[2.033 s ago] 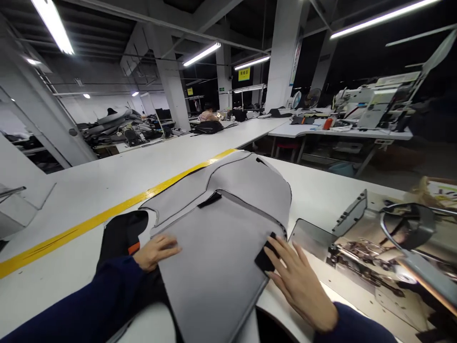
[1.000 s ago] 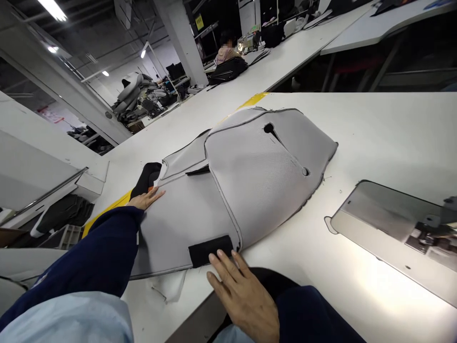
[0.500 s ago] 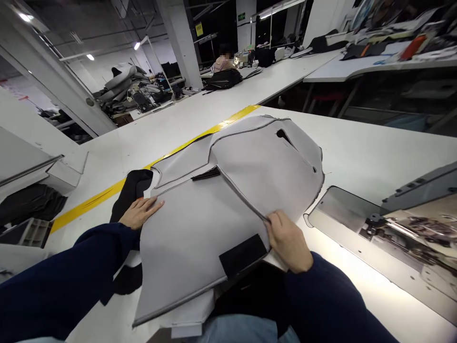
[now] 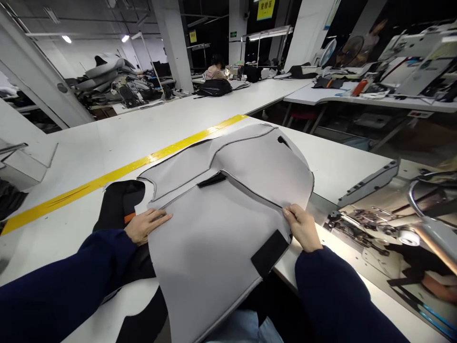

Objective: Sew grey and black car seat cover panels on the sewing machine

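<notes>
A large grey padded fabric cover [image 4: 221, 219] with dark piping lies on the white table [image 4: 89, 147], its near end hanging over the table edge toward me. A black hook-and-loop patch [image 4: 269, 253] sits near its right edge. My left hand [image 4: 144, 225] lies on the cover's left edge, fingers stretched flat, beside a black fabric piece with an orange tag [image 4: 119, 209]. My right hand [image 4: 303, 227] is closed, pinching the cover's right edge at the seam just above the black patch.
A sewing machine [image 4: 403, 219] with its metal plate stands at the right, close to my right hand. A yellow stripe [image 4: 117, 171] runs across the table. Another person [image 4: 214, 71] sits far back among fabric piles and other workstations.
My right hand went from lying flat by the black patch to pinching the cover's right edge. The cover has shifted slightly right toward the machine. My left hand stays on the left edge.
</notes>
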`<state>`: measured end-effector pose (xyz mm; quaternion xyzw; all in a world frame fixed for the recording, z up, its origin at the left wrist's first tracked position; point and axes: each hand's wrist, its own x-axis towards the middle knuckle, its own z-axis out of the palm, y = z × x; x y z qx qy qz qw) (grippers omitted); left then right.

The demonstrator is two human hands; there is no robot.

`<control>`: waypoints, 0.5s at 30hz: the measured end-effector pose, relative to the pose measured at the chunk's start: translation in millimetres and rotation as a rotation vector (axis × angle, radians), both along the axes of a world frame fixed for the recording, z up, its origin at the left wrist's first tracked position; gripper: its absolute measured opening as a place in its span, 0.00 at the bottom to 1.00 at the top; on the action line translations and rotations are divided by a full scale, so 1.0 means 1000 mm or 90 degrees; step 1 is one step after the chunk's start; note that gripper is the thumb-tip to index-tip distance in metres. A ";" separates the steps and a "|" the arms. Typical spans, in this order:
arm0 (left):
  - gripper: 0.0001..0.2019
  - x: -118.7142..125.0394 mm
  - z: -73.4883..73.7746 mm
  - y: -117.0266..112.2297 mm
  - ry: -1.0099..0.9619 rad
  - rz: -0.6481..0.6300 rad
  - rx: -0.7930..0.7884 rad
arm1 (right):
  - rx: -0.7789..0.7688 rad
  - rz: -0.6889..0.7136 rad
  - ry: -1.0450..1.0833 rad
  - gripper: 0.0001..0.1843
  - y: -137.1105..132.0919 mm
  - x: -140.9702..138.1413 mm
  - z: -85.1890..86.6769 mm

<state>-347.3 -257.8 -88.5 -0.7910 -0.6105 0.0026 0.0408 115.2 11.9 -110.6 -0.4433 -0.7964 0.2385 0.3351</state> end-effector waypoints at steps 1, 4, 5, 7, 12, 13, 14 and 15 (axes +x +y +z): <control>0.27 0.000 -0.001 0.004 -0.002 -0.015 0.004 | 0.004 -0.007 -0.012 0.19 0.002 0.002 0.000; 0.25 -0.002 -0.002 0.016 -0.037 -0.056 0.042 | 0.041 -0.032 -0.057 0.19 -0.003 0.006 0.010; 0.23 -0.002 -0.002 0.019 -0.060 -0.065 0.061 | 0.085 -0.038 -0.090 0.19 -0.012 0.004 0.017; 0.21 0.001 0.001 0.027 -0.109 -0.076 0.093 | 0.225 -0.024 -0.154 0.19 -0.044 -0.004 0.034; 0.14 0.031 0.040 0.080 -0.072 0.038 0.094 | 0.468 0.326 0.036 0.19 -0.190 -0.058 0.061; 0.14 0.039 0.057 0.098 -0.003 0.080 0.092 | 0.495 0.398 0.069 0.20 -0.217 -0.076 0.060; 0.15 0.046 0.079 0.116 0.085 0.129 0.088 | 0.514 0.462 0.075 0.20 -0.236 -0.095 0.058; 0.16 0.051 0.104 0.133 0.180 0.163 0.092 | 0.517 0.514 0.051 0.18 -0.248 -0.114 0.056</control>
